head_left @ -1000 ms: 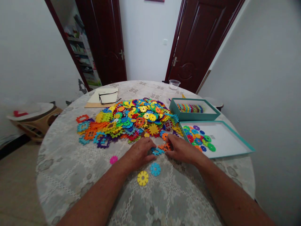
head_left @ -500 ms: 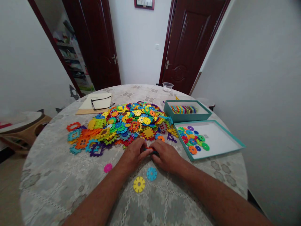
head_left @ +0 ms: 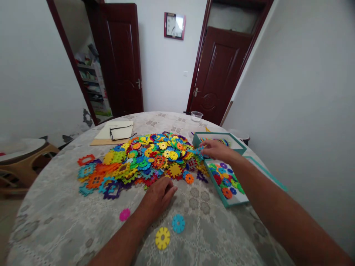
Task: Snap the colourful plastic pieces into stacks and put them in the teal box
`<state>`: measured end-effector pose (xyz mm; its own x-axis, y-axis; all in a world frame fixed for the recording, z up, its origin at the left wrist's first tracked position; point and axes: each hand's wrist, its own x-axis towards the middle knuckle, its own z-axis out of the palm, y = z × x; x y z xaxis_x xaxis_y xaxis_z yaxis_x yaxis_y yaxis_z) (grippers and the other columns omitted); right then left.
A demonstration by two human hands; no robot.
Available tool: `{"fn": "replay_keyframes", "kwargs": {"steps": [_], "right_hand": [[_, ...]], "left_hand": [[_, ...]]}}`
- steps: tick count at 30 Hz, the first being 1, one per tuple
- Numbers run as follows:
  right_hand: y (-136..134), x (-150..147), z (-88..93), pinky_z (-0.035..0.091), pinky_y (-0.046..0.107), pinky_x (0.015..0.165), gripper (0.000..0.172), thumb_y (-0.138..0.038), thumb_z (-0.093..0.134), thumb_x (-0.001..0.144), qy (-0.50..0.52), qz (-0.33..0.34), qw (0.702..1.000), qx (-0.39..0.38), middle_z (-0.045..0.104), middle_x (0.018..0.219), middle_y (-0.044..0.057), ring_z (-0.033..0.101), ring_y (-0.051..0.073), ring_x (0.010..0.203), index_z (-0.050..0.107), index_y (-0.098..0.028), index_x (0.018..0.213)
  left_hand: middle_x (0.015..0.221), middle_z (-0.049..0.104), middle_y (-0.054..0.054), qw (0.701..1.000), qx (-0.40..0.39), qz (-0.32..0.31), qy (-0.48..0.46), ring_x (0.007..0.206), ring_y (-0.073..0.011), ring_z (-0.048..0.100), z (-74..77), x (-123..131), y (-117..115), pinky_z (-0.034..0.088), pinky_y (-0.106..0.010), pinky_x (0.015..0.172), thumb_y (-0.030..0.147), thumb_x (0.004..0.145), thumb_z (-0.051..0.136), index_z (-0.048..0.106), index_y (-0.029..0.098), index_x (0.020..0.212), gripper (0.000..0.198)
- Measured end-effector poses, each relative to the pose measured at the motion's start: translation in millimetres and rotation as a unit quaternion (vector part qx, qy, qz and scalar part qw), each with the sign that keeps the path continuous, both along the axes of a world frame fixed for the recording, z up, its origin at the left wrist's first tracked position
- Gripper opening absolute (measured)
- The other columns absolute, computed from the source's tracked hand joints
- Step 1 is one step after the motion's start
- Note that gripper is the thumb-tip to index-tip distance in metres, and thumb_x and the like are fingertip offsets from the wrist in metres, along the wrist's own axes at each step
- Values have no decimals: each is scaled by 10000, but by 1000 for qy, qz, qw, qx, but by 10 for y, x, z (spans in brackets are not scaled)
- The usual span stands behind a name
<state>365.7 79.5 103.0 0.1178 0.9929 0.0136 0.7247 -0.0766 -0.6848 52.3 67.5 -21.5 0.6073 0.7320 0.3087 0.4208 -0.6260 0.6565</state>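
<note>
Around the heap of plastic pieces (head_left: 155, 155) on the round table (head_left: 205, 236), a notebook (head_left: 102, 135) with glasses (head_left: 122, 139) lies at ten o'clock, and a clear tub (head_left: 196, 117) stands between one and two. An open box (head_left: 239, 149) sits at three o'clock, just beside the heap, with a shallow tray (head_left: 235, 204) full of discs (head_left: 223, 175) at its left end near four. Loose on the cloth lie an orange disc (head_left: 187, 181) at four, a blue disc (head_left: 180, 228) at five, a yellow disc (head_left: 158, 240) at six and a pink disc (head_left: 124, 214) at seven. The right forearm crosses above the tray and hides part of it; the right hand (head_left: 215, 150) covers part of the box. That hand reaches in from four o'clock, fingers pointing toward nine, their tips at a blue piece (head_left: 197, 150) on the heap's three o'clock edge; whether they pinch it, I cannot tell. The left hand (head_left: 160, 193) rests at six, just before the heap, fingers loosely curled, pointing about one; what lies under them is hidden.
</note>
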Motion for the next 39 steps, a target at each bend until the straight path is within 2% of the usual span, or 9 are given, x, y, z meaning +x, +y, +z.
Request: {"fn": "replay_keyframes", "kwargs": {"steps": [2, 4, 9, 12, 15, 22, 30, 36, 39], "right_hand": [[296, 191, 195, 442, 231, 511, 379, -261, 790, 801, 101, -137, 983, 72, 651, 714, -3, 561, 134, 587, 698, -188, 1161], [527, 325, 336, 503, 240, 553, 475, -268, 807, 796, 161, -212, 954, 138, 688, 801, 31, 605, 137, 628, 661, -165, 1235], [580, 322, 282, 583, 262, 691, 371, -186, 677, 881, 184, -225, 940, 178, 714, 972, 108, 688, 146, 768, 634, -100, 1240], [233, 64, 8, 588, 284, 687, 206, -193, 649, 887, 169, -156, 964, 132, 729, 946, 92, 701, 171, 782, 700, -128, 1076], [-286, -317, -298, 560, 310, 707, 177, -267, 628, 920, 55, 2, 997, 50, 739, 898, 54, 697, 191, 789, 724, -176, 1036], [-1199, -1113, -701, 468, 304, 744, 123, -243, 634, 915, -70, 216, 971, -76, 715, 941, 46, 635, 192, 829, 694, -215, 1019], [-1398, -1342, -760, 430, 337, 815, 206, -273, 675, 896, -144, 220, 962, -80, 648, 1058, 81, 591, 226, 928, 629, -217, 1090], [-1456, -1410, -767, 382, 273, 653, 101, -212, 619, 898, 22, 214, 968, -132, 629, 824, -18, 546, 152, 729, 578, -232, 989], [-1478, -1516, -816, 412, 269, 656, 238, -239, 628, 913, 89, 238, 955, -153, 667, 879, -13, 576, 151, 742, 617, -244, 1151]], "left_hand": [[825, 635, -23, 1000, 0, 4, 1, 769, -188, 599, -11, 0, 0, 430, -303, 700, 317, 996, 542, 566, 210, 840, 191], [838, 647, -29, 1000, 3, 3, 1, 771, -190, 602, -17, 2, -2, 431, -302, 696, 288, 984, 544, 571, 210, 844, 162], [849, 653, -37, 1000, 15, -5, -3, 790, -192, 608, -11, 5, 4, 439, -301, 701, 244, 971, 532, 571, 208, 839, 142], [853, 656, -38, 1000, 8, -1, -8, 791, -191, 606, -4, 8, 0, 445, -304, 704, 237, 968, 527, 577, 207, 843, 138], [873, 662, -44, 1000, 3, -7, -15, 804, -189, 605, 3, 12, -15, 458, -312, 729, 252, 981, 519, 599, 203, 865, 149], [899, 676, -35, 999, -1, 2, -33, 873, -187, 615, -20, 49, 4, 480, -313, 828, 273, 994, 521, 633, 202, 925, 149], [899, 686, -36, 1000, 0, -1, -22, 855, -181, 613, 14, 45, 10, 470, -301, 798, 281, 1003, 505, 649, 189, 928, 187], [903, 698, -33, 1000, -14, 6, -23, 849, -178, 611, 15, 43, 5, 483, -305, 816, 285, 991, 522, 668, 190, 931, 185], [910, 703, -39, 1000, -15, 7, -24, 855, -181, 615, 22, 46, 4, 486, -308, 820, 278, 985, 527, 670, 188, 936, 175]]}}
